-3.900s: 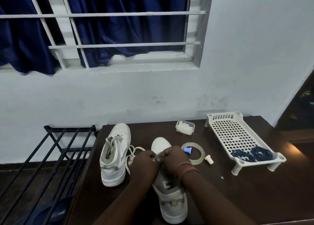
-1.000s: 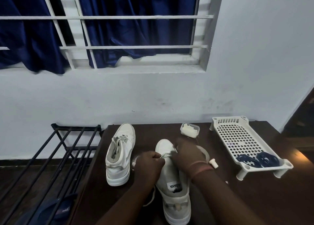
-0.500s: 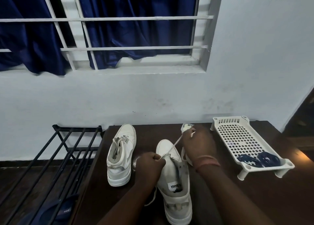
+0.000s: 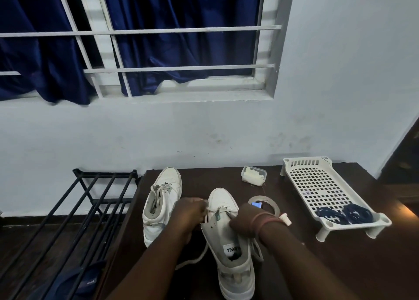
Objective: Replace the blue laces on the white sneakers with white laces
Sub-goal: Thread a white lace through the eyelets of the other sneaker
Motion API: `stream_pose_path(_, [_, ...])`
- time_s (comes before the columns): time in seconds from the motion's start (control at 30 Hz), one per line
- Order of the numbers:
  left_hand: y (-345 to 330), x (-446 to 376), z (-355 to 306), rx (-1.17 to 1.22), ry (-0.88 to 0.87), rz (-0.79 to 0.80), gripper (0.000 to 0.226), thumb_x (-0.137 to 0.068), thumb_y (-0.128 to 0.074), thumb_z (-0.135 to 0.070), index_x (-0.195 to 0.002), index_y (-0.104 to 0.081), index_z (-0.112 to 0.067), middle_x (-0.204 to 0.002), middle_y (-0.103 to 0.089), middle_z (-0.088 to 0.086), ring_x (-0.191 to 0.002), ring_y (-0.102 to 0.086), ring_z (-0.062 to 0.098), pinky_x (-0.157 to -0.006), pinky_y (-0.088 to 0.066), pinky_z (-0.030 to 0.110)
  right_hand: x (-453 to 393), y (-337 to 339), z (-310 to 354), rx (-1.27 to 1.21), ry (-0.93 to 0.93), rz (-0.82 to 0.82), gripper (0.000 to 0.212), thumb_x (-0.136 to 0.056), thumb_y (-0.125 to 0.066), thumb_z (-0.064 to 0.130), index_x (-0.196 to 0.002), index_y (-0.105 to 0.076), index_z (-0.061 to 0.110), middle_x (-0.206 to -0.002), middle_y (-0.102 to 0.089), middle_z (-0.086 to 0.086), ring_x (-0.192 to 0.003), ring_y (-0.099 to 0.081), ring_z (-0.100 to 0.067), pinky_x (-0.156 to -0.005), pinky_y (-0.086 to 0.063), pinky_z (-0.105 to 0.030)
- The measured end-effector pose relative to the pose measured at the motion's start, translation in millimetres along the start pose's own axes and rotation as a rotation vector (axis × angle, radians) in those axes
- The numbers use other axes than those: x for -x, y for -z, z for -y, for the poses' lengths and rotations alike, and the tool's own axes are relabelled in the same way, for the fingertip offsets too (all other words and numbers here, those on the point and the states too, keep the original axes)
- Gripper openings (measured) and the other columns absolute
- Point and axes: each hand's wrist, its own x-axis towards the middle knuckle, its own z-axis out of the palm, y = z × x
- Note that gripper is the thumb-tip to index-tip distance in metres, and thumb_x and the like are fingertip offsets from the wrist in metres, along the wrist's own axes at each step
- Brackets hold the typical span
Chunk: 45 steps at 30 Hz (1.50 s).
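Observation:
Two white sneakers stand on the dark table. The near sneaker (image 4: 229,243) points away from me, and a white lace (image 4: 195,260) trails off its left side onto the table. My left hand (image 4: 190,213) pinches that lace at the sneaker's left eyelets. My right hand (image 4: 243,220) rests on the right eyelet side, fingers closed on the lace there. The other sneaker (image 4: 162,205) stands to the left with a white lace in it. The blue laces (image 4: 344,214) lie coiled in the white basket (image 4: 313,181).
A tape roll (image 4: 269,203) with a small blue item inside lies just right of the near sneaker. A small clear box (image 4: 252,175) sits near the wall. A black metal rack (image 4: 74,209) stands left of the table (image 4: 340,265).
My right hand, which had pulled the lace up and away toward the wall, has come back down to the sneaker's right eyelets. The left hand has stayed at the left eyelets.

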Motion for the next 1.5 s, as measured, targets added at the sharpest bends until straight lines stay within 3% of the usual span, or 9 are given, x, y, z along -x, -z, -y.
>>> stream_pose_path(0.13, [4,1,-25,0.591,0.018,-0.017,0.023,-0.093,-0.059,0.006,-0.108,-0.055,-0.012,-0.09,-0.07,0.009,-0.082,-0.069,0.018,-0.076,-0.055,0.031,-1,2,-2,-0.037,-0.008,-0.029,0.016,-0.091,-0.05,0.028,-0.087,-0.053,0.013,-0.071,-0.051,0.002,-0.071,-0.053,-0.016,-0.048,-0.033,-0.02])
stream_pose_path(0.37, [16,29,-80,0.748,-0.45,-0.032,0.047,-0.088,-0.062,0.015,-0.126,-0.053,-0.01,-0.115,-0.068,0.013,-0.103,-0.071,0.026,-0.096,-0.055,0.04,-5,-2,-3,-0.047,0.002,-0.018,0.016,-0.091,-0.049,0.026,-0.083,-0.051,0.012,-0.07,-0.049,0.003,-0.059,-0.046,-0.008,-0.049,-0.034,-0.02])
stream_pose_path(0.5, [22,37,-96,0.61,-0.588,-0.121,0.038,-0.089,-0.064,0.013,-0.12,-0.06,-0.007,-0.107,-0.068,0.009,-0.101,-0.072,0.021,-0.092,-0.058,0.033,-5,2,-5,-0.08,-0.016,-0.04,0.023,-0.089,-0.053,0.033,-0.078,-0.05,0.013,-0.07,-0.05,0.003,-0.061,-0.049,-0.01,-0.048,-0.034,-0.021])
stream_pose_path(0.6, [25,16,-70,0.424,-0.402,-0.204,0.031,-0.089,-0.063,0.012,-0.111,-0.066,-0.009,-0.105,-0.069,0.01,-0.092,-0.071,0.017,-0.083,-0.057,0.03,-2,17,-11,-0.226,0.003,-0.111,0.034,-0.091,-0.055,0.046,-0.083,-0.056,0.013,-0.07,-0.053,0.0,-0.066,-0.053,-0.015,-0.056,-0.037,-0.023])
stream_pose_path(0.73, [15,0,-35,0.245,-0.16,-0.135,0.03,-0.093,-0.049,0.013,-0.109,-0.065,-0.007,-0.096,-0.064,0.01,-0.078,-0.067,0.017,-0.066,-0.053,0.024,-1,37,-20,-0.655,0.098,-0.441,0.032,-0.093,-0.049,0.035,-0.076,-0.059,0.009,-0.067,-0.064,-0.005,-0.068,-0.062,-0.023,-0.068,-0.046,-0.03])
stream_pose_path(0.9, [0,7,-22,-0.338,-0.282,-0.222,0.009,-0.092,-0.063,-0.02,-0.092,-0.069,-0.028,-0.083,-0.072,0.0,-0.068,-0.068,0.017,-0.052,-0.047,0.023,4,46,-19,-0.994,0.303,-0.801,0.015,-0.093,-0.051,0.016,-0.086,-0.064,0.019,-0.072,-0.069,0.002,-0.069,-0.064,-0.01,-0.067,-0.05,-0.025])
stream_pose_path(1.13, [-3,2,4,-0.571,-0.203,-0.057,0.014,-0.077,-0.076,-0.011,-0.07,-0.073,-0.023,-0.069,-0.073,-0.003,-0.064,-0.065,0.01,-0.064,-0.049,0.022,-1,31,-17,-0.938,0.394,-0.458,0.014,-0.083,-0.058,0.018,-0.087,-0.066,0.029,-0.08,-0.071,-0.002,-0.07,-0.067,-0.016,-0.074,-0.057,-0.038])
stream_pose_path(1.33, [0,-5,7,-0.68,-0.201,-0.022,0.025,-0.078,-0.072,-0.016,-0.056,-0.06,-0.018,-0.055,-0.06,-0.005,-0.053,-0.053,0.01,-0.054,-0.042,0.021,6,41,-11,-1.166,0.477,-0.44,0.022,-0.092,-0.042,-0.009,-0.097,-0.063,-0.001,-0.078,-0.064,-0.016,-0.072,-0.062,-0.023,-0.075,-0.057,-0.042])
stream_pose_path(1.5, [1,-7,8,-0.774,-0.224,0.056,0.027,-0.08,-0.071,-0.017,-0.058,-0.056,-0.017,-0.052,-0.051,-0.008,-0.049,-0.045,0.008,-0.052,-0.037,0.021,1,35,-15,-1.152,0.448,-0.484,0.024,-0.092,-0.042,-0.009,-0.092,-0.064,0.001,-0.076,-0.065,-0.016,-0.069,-0.064,-0.021,-0.074,-0.058,-0.045])
